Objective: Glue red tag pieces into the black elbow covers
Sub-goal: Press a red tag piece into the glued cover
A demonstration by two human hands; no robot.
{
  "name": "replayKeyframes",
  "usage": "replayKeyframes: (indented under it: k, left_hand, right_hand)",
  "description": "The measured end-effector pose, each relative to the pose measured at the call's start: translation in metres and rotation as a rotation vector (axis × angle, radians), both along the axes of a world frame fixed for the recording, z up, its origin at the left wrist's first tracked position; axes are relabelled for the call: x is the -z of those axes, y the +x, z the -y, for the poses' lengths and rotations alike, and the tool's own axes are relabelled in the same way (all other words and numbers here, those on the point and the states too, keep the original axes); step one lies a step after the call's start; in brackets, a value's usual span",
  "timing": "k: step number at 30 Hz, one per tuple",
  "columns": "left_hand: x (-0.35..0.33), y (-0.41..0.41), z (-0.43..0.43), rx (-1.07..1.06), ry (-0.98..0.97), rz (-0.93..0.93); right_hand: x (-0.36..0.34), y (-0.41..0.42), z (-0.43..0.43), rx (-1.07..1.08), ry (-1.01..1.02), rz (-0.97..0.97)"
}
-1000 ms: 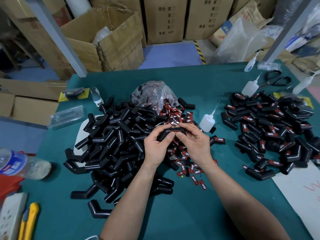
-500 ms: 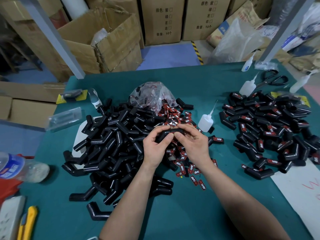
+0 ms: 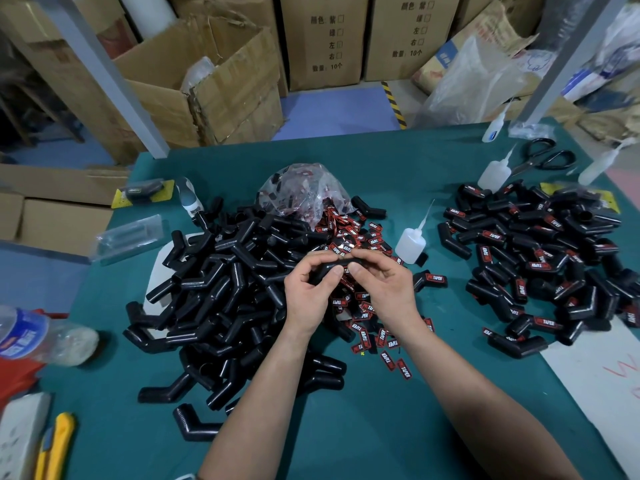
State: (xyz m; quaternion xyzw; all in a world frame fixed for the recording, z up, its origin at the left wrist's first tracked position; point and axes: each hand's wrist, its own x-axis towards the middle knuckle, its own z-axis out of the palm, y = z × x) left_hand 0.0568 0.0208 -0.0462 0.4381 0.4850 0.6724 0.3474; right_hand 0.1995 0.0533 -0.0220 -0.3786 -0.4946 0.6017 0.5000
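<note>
Backdrop: stacked cardboard cartons [image 3: 325, 39] stood behind the work area, one of them torn open.
Bench: a green-covered bench [image 3: 346, 427] carried all the parts.
Untagged pile: a big heap of bare black elbow covers [image 3: 221, 289] lay left of centre, beside the left forearm.
Finished pile: covers bearing red tags [image 3: 540, 258] lay well apart on the right.
Tag supply: a clear plastic bag [image 3: 304, 192] sat at far centre, and loose red tag pieces [image 3: 360, 237] spilled from it toward and beneath the hands.
Glue bottle: a small white nozzle bottle [image 3: 410, 242] stood upright just right of the spill, nearer the right hand.
Left hand: the left hand [image 3: 308, 299] had its fingers curled round the left end of one cover, thumb pressed on its near face.
Right hand: the right hand [image 3: 384, 289] pinched the right end, its thumb touching or nearly touching the left thumb.
Held cover: the held cover [image 3: 332, 266] was raised over the tag spill, its long axis running left to right between both hands. The thumbs hid whether a tag already sat in it.
Next move: probably pressing a tag home. If glue was needed, the right hand had the shorter reach.
</note>
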Motion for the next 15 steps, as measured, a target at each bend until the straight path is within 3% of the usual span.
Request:
replayKeyframes:
  k: [8, 12, 15]
  left_hand:
    - [0.003, 0.001, -0.001, 0.012, -0.003, -0.011]
    - [0.007, 0.002, -0.002, -0.001, 0.136, -0.298]
    - [0.013, 0.002, -0.003, 0.001, 0.153, -0.408]
  right_hand:
    - [-0.002, 0.000, -0.001, -0.009, -0.034, -0.018]
    - [-0.002, 0.004, -0.007, 0.028, -0.084, -0.006]
    - [0.000, 0.006, -0.009, 0.028, -0.106, 0.036]
